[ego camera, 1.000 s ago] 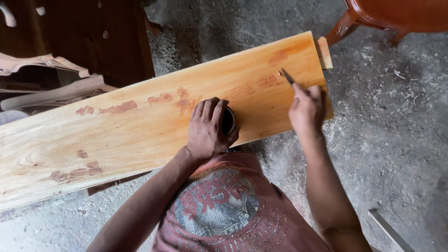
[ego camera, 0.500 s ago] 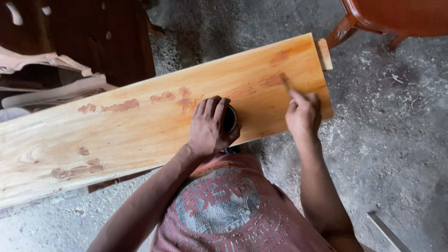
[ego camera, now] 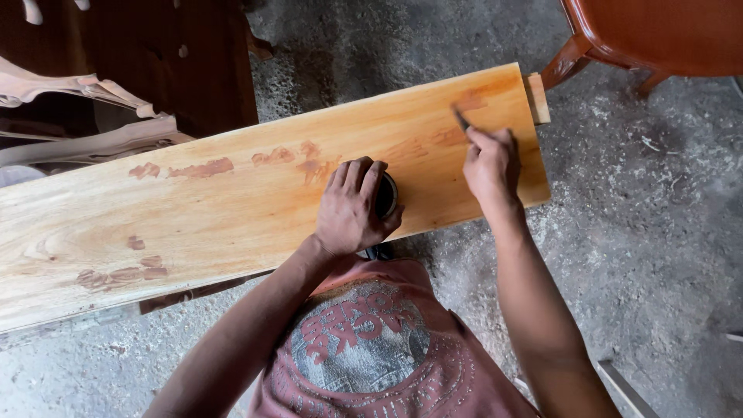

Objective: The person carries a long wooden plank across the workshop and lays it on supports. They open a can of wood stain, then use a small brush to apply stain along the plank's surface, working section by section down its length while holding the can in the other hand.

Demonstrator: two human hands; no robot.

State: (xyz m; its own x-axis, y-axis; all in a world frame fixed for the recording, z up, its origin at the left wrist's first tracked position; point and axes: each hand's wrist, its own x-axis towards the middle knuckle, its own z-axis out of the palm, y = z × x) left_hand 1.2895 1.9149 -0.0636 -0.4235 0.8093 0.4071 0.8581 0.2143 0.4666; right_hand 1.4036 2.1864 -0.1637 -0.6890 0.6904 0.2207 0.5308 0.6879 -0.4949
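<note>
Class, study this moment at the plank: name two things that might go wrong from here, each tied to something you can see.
1. The left hand grips a small dark container near the wooden plank's near edge; it might tip or slide off.
2. The right hand works a small tool near the plank's end, where reddish filler patches look uneven; more smears may result.

The left stretch of the plank (ego camera: 193, 224) is lying open, unobstructed to a passing hand. Mid-plank is being blocked by the left hand (ego camera: 352, 209) clasped over a dark tin (ego camera: 385, 195). The right end is being occupied by the right hand (ego camera: 491, 166) with a thin tool (ego camera: 461, 120). Dark furniture (ego camera: 155, 62) is crowding the far edge at left; a chair (ego camera: 650, 35) is standing past the right end.
</note>
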